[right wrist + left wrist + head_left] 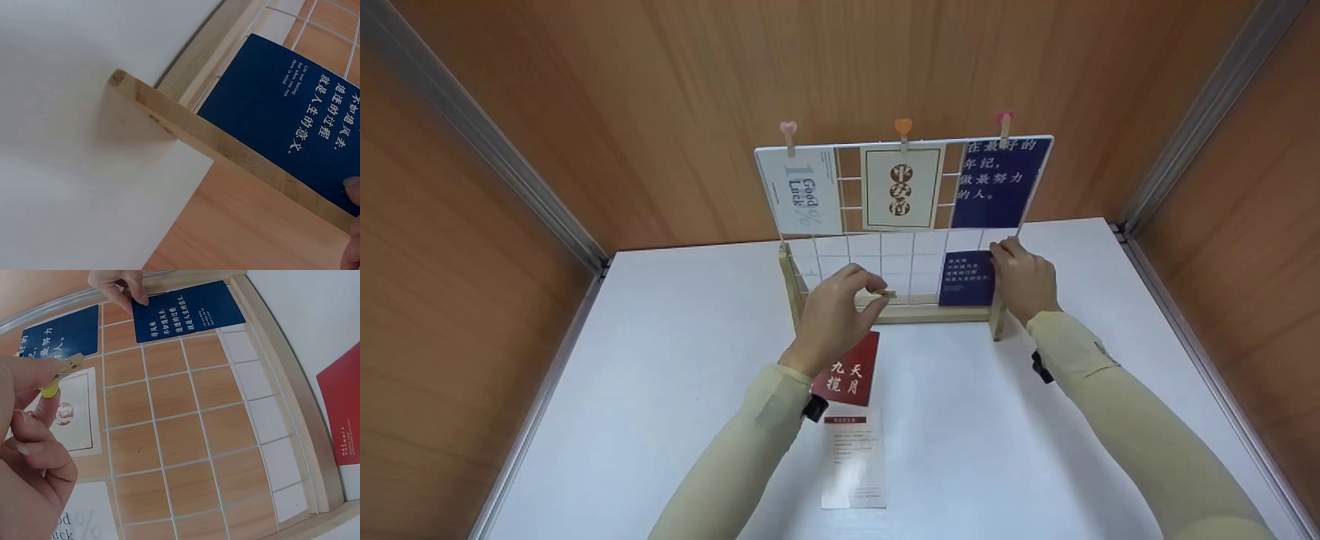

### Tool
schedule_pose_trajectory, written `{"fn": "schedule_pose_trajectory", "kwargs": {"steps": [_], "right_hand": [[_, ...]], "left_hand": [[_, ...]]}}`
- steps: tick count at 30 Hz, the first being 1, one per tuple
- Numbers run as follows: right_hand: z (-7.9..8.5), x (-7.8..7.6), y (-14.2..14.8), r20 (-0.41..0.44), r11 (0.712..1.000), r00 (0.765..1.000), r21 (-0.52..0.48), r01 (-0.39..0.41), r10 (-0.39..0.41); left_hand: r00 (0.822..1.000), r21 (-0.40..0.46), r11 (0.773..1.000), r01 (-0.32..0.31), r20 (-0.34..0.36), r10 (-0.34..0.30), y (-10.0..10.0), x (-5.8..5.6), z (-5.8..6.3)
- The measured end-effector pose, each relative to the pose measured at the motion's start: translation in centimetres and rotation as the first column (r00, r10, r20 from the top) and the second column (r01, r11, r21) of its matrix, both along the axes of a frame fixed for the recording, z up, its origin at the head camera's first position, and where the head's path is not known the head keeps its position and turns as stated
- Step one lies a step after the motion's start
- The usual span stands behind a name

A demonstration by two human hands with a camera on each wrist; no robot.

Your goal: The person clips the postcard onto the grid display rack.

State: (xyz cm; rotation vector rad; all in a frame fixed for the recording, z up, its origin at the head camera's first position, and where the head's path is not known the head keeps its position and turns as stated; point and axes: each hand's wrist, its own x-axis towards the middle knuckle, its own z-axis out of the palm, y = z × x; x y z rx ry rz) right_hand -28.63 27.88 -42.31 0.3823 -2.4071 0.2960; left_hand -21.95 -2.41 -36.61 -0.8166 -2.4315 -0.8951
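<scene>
My left hand (836, 311) pinches a small wooden clothespin (72, 365) with a yellow end between thumb and forefinger, in front of the white wire grid (154, 421). My right hand (1025, 277) grips the outer edge of a small dark blue card (966, 279) at the grid's lower right. In the right wrist view, a thumb (352, 190) rests on the front of that card; the other fingers are mostly hidden. The card lies against the wires, beside the wooden stand's right post (225, 149).
Along the grid's top hang a white "Good Luck" card (802, 191), a cream card (874, 214) and a larger blue card (994, 206), each under a heart-topped clothespin. A red card (851, 382) and a white printed slip (855, 469) lie on the white table (682, 375). Wooden walls surround it.
</scene>
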Motion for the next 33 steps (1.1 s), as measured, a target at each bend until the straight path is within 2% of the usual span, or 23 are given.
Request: {"fn": "schedule_pose_trajectory", "kwargs": {"steps": [15,24,33], "right_hand": [[-0.4,0.0,-0.1,0.012,0.999,1.0,-0.042,0.007,-0.007],[-0.4,-0.3,0.1,-0.034,0.999,0.999,-0.035,0.01,-0.011],[-0.6,-0.3,-0.1,-0.067,0.998,0.998,-0.056,-0.004,0.0]], "left_hand": [[1.0,-0.005,1.0,0.007,0.029,-0.007,3.0,-1.8,0.5],[1.0,-0.002,1.0,0.023,-0.015,-0.023,5.3,-2.9,0.5],[1.0,-0.048,0.999,-0.018,-0.016,0.017,7.3,-3.8,0.2]]}}
